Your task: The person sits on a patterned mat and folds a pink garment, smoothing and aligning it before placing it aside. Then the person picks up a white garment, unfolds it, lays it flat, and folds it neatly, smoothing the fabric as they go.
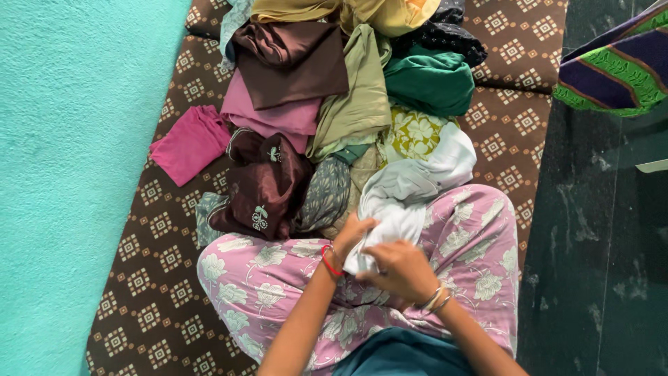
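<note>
Both hands, the left hand (353, 233) and right hand (402, 270) (bangles at the wrist), pinch a white cloth (407, 198) bunched over the lap, beyond which a heap of folded clothes (313, 90) covers the brown patterned mat (156, 299).

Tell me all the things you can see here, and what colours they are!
white cloth: one, white, on the lap, gripped by both hands
brown shiny cloths: two, dark brown, one at the top of the pile, one with small flowers lower left
pink cloths: two, one magenta lying apart on the left, one paler in the pile
olive cloth: one, middle of the pile
green cloth: one, dark green, right of the pile
flowered cloth: one, yellow-green, under the white cloth
mat: one, brown with diamond pattern, under everything
wall: turquoise, left
striped fabric: purple and green, top right
left hand: red thread bracelet
right hand: bangles
</note>
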